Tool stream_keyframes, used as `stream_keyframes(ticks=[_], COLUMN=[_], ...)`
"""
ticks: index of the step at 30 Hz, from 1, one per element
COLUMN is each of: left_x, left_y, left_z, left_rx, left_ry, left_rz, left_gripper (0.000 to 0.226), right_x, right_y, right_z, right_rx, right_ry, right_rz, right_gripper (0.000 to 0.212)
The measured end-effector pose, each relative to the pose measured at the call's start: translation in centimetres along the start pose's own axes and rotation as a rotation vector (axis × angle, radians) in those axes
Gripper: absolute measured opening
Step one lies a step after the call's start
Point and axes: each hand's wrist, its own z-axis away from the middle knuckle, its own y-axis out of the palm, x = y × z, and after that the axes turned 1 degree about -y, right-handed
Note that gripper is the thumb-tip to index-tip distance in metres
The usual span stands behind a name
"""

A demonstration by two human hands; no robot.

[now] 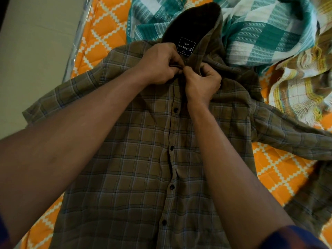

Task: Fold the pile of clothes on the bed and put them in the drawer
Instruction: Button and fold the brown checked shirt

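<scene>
A brown plaid hooded shirt (140, 159) lies front-up on the bed, its placket buttoned down the middle and its dark hood (190, 24) spread toward the far side. A label reading CAMPEUR XL shows inside the neck. My left hand (161, 63) pinches the left edge of the neck opening. My right hand (203, 81) pinches the right edge, fingers curled round the cloth. Both hands meet at the top button, which is hidden under the fingers. The shirt's sleeves stretch out left and right.
The bed has an orange and white patterned cover (100, 33). A teal and white checked cloth (260, 33) lies crumpled beyond the hood. A yellow and white checked cloth (298, 90) sits at the right. Bare floor (32, 51) lies beyond the bed's left edge.
</scene>
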Motion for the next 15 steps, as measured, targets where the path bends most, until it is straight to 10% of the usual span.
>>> stream_keyframes(ticks=[15], left_x=[-0.6], left_y=[1.7], left_z=[0.6], left_rx=[-0.03], left_ry=[-0.23], left_rz=[0.244], left_gripper=[0.023], right_x=[-0.2], right_y=[-0.4], right_z=[-1.2], right_rx=[0.028], right_ry=[-0.446], right_rz=[0.464], right_gripper=[0.015])
